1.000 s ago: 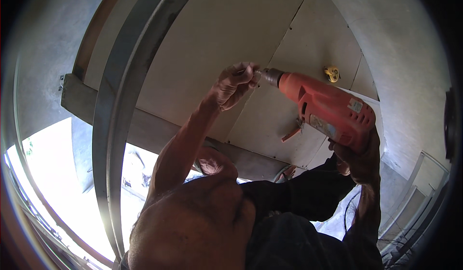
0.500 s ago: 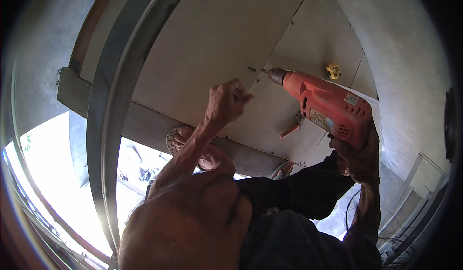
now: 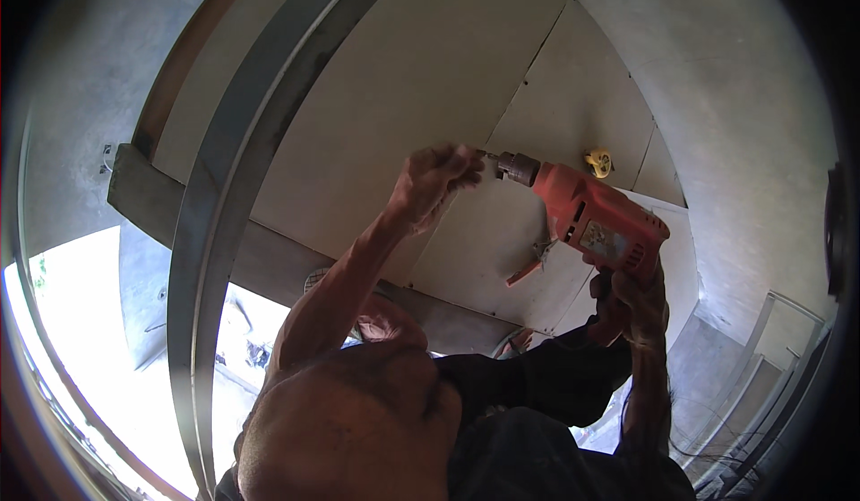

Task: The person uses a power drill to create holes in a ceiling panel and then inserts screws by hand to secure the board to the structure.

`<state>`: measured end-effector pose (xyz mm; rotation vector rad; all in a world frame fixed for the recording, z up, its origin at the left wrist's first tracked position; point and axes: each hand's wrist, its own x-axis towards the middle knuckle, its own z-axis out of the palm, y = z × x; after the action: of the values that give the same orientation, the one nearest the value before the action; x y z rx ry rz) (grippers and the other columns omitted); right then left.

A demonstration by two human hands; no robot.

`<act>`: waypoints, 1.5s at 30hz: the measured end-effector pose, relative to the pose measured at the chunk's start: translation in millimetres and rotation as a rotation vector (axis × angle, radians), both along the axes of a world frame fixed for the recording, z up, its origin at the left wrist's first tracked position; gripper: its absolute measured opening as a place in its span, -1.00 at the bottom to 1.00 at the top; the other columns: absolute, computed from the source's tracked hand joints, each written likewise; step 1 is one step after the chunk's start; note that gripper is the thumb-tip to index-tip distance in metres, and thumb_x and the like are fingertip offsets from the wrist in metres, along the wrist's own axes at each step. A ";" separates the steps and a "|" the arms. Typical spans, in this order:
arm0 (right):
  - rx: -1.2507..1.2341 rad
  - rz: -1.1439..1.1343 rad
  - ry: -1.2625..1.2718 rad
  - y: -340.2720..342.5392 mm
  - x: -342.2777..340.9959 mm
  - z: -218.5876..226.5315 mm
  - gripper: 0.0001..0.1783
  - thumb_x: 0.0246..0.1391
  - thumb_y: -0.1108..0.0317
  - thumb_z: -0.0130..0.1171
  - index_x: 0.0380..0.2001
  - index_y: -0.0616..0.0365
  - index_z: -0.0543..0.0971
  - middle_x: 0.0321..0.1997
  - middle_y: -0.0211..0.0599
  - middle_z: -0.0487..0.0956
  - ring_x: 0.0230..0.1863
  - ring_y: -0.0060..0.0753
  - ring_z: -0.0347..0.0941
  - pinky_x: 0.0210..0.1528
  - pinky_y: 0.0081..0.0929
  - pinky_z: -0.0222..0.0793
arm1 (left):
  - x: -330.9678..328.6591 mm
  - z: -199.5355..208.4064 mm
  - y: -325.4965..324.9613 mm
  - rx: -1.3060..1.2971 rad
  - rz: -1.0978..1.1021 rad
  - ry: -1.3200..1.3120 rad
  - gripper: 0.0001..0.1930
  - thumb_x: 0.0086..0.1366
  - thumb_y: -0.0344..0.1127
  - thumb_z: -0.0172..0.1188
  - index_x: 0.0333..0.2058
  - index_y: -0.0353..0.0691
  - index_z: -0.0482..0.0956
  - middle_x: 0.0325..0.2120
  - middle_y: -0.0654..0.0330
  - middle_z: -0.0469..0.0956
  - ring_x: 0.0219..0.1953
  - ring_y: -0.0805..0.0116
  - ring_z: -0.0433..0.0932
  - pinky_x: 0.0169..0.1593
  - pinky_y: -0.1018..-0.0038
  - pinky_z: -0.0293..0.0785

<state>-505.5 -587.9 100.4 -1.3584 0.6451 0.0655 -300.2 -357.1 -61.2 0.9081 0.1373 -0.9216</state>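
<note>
You hold the red drill (image 3: 609, 219) raised above the pale panels (image 3: 376, 98), your right hand (image 3: 633, 299) wrapped round its grip; your left hand's (image 3: 437, 181) fingers bunch narrowly at the tip of the bit (image 3: 490, 154), though blur hides whether they pinch anything. The step in hand looks like handling the bit end, so the next move calls for a drill held still and not running. The grey beam (image 3: 224, 165) stands well apart on your left; there seems open room ahead, over the panels.
</note>
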 end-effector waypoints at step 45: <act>0.672 -0.193 -0.099 5.7 -53.9 -88.6 -0.44 0.42 0.10 -0.02 0.33 0.15 0.21 0.14 -0.02 0.46 -0.26 -0.37 0.52 -0.55 -0.62 0.46 | 13.4 -15.7 -9.3 0.669 -0.100 -0.699 -0.93 0.27 -0.46 0.29 -0.29 -0.26 0.59 -0.36 0.24 0.61 -0.29 0.35 0.57 -0.22 0.39 0.51</act>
<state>-559.3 -582.3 11.8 -0.6449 0.5948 0.0526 -286.8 -366.4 -76.9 1.8244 -0.2186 -0.5990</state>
